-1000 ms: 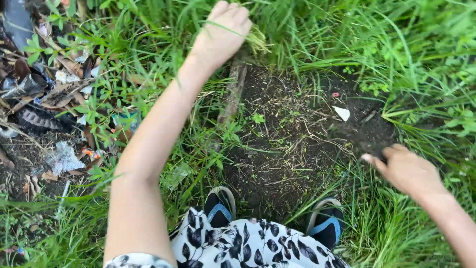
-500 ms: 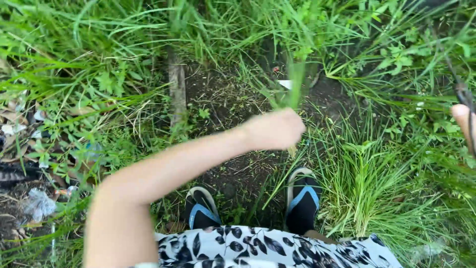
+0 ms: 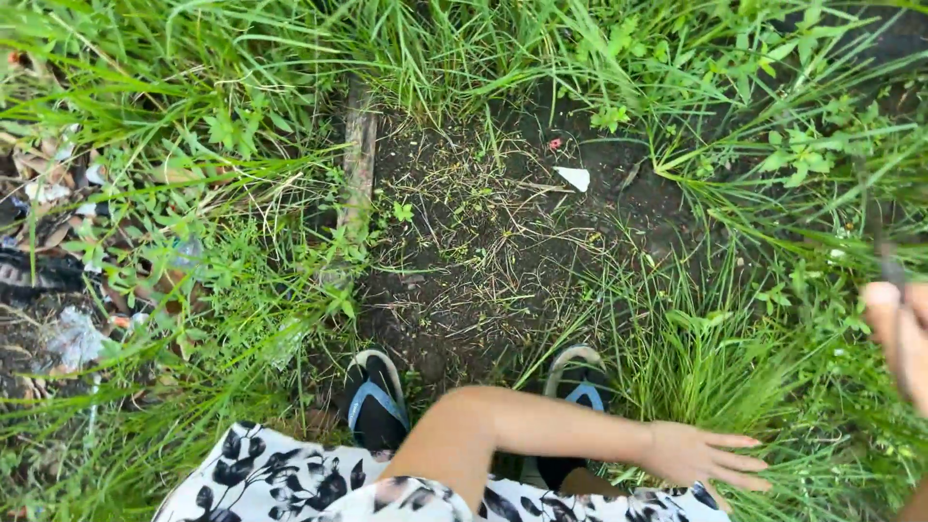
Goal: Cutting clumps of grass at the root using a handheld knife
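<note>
My left hand [image 3: 704, 456] reaches across my body to the lower right, fingers spread and empty, just above a thick grass clump [image 3: 710, 362]. At the right edge, my right hand [image 3: 899, 333] is partly cut off by the frame. Its fingers are curled around a thin dark tool [image 3: 878, 242] that sticks upward and is blurred. A bare patch of dark soil [image 3: 483, 261] with dry stalks lies in front of my two blue-strapped sandals [image 3: 375, 401]. I wear a white garment with a black leaf print [image 3: 280, 478].
A weathered wooden stick [image 3: 360, 159] lies along the soil patch's left edge. A white scrap [image 3: 575, 178] and a small red bit [image 3: 555, 144] sit at its far side. Litter and dry leaves [image 3: 68, 333] lie at the left. Tall grass surrounds everything.
My left hand pulled back from the far grass with a tuft, swung down to the right, and now holds nothing. My right hand rose toward the right edge with the dark tool.
</note>
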